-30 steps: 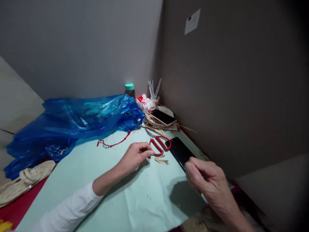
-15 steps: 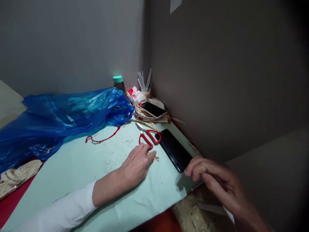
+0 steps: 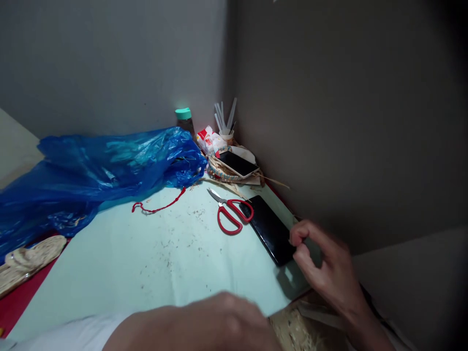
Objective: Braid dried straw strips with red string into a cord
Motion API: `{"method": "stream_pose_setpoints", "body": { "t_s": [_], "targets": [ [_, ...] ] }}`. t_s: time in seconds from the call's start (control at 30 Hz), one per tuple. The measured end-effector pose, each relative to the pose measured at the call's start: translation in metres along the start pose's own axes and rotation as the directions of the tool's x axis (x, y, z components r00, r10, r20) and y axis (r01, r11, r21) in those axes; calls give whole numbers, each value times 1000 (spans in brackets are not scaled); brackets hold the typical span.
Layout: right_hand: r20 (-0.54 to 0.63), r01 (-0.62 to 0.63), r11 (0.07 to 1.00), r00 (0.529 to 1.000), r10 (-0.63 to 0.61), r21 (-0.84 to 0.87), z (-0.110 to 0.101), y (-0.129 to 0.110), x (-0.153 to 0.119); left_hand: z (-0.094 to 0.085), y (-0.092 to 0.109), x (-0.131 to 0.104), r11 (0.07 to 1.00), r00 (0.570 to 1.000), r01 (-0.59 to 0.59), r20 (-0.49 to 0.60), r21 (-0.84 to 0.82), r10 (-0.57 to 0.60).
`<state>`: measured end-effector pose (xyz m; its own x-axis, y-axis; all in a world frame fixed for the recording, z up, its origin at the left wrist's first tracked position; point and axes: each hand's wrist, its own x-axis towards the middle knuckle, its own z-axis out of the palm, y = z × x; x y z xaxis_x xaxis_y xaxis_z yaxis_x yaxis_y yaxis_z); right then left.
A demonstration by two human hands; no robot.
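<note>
- At the tabletop's (image 3: 109, 263) left edge you have a coil of pale braid (image 3: 31, 261) over a strip of red cloth (image 3: 27, 302), likely parked out of your working space.
- A blue plastic bag (image 3: 109, 170) sprawls along the far left edge; its crumpled mouth points toward the far corner, probably just as it was pushed back.
- A twisted red cord (image 3: 161, 209) lies loose in front of the bag, with dark specks (image 3: 168, 263) scattered nearer you.
- Behind the bag stands a green-lidded jar (image 3: 184, 117), then a crumpled red-and-white wrapper (image 3: 211, 141) and a cup (image 3: 226, 136) of translucent sticks (image 3: 221, 114), seemingly gathered in the corner as storage.
- Your left hand (image 3: 223, 324) is blurred at the near edge, its fingers hidden, so I cannot tell whether they are apart or closed on anything.
- The scissors (image 3: 225, 203) lie with red handles toward you, one loop overlapping the black phone's edge; that looks handy for picking up.
- A pale-cased phone (image 3: 239, 165) rests on straw strips in the far corner, perhaps weighing them down.
- The black phone (image 3: 268, 231) lies flat and slanted along the right edge.
- Your right hand (image 3: 329, 268) hangs by its near corner, thumb and forefinger curled close together; I cannot tell whether they pinch something thin.
</note>
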<state>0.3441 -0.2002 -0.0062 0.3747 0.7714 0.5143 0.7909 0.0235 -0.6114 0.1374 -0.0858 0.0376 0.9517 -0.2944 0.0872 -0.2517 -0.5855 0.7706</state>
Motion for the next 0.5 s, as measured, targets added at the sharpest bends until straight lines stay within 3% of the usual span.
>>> {"method": "stream_pose_setpoints", "body": {
  "t_s": [0.03,0.07,0.13,0.2,0.23,0.33,0.5],
  "targets": [
    [-5,15,1000,1000,-15,1,0,-1,0,-4,-7,3,995,992,79,-105,58,-73],
    [-6,25,1000,1000,-25,0,0,-2,0,-8,-16,5,969,958,206,-231,135,-172],
    [-1,31,999,1000,-31,-7,2,-3,-1,-17,-38,11,861,854,431,-430,269,-293],
    [1,13,1000,1000,-13,-13,4,-2,-1,-25,-61,15,738,783,568,-515,364,-348],
    [4,4,1000,1000,-4,-12,6,-2,-2,-28,-70,17,705,774,592,-519,391,-362],
    [26,-17,999,1000,18,-40,10,2,-3,-35,-87,20,662,804,579,-468,475,-368],
    [89,24,946,996,5,-323,24,16,-2,-46,-95,11,576,786,615,-473,539,-397]
  ]
}}
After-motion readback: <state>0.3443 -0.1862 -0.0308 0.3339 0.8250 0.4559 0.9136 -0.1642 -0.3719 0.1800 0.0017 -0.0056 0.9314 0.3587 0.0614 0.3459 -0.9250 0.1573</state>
